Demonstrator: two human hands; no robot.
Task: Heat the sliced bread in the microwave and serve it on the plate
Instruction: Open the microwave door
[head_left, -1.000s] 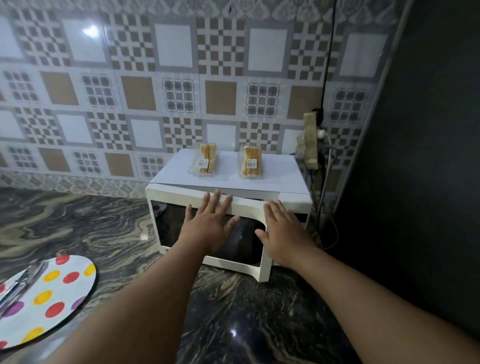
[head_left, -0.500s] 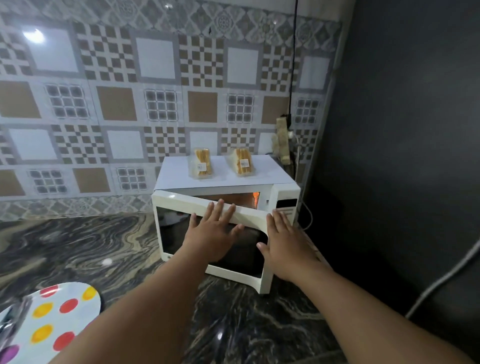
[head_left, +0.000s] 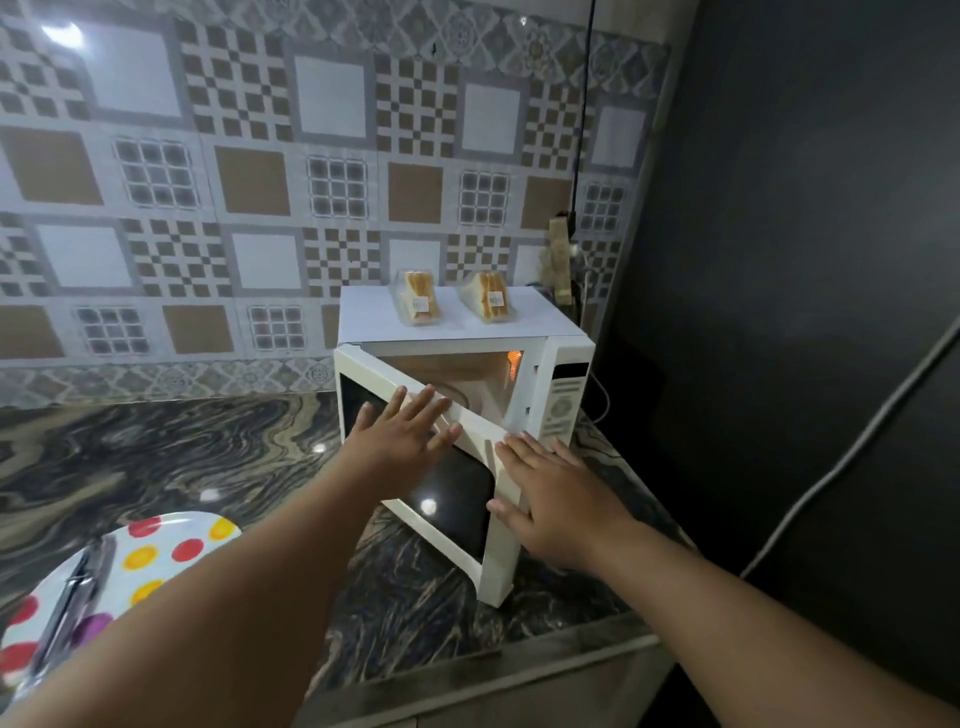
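Note:
A white microwave (head_left: 563, 395) stands on the marble counter against the tiled wall. Its door (head_left: 452, 499) is swung partly open and the cavity inside glows with an orange light. My left hand (head_left: 402, 441) lies flat on the door's dark window with fingers spread. My right hand (head_left: 553, 499) presses flat against the door's free edge. Two clear packs of sliced bread (head_left: 418, 304) (head_left: 488, 301) sit on top of the microwave. A white plate with coloured dots (head_left: 171, 545) lies at the lower left, partly behind my left forearm.
Metal tongs (head_left: 72, 597) rest on the plate. A socket with a plug and a black cable (head_left: 563, 260) hangs on the wall right of the microwave. A dark wall closes off the right side, with a grey cable (head_left: 852, 457) across it. The counter's front edge (head_left: 493, 680) runs below my arms.
The door has swung further open under both hands, showing more of the lit cavity. The camera has pulled back and risen, so the plate has shifted in view.

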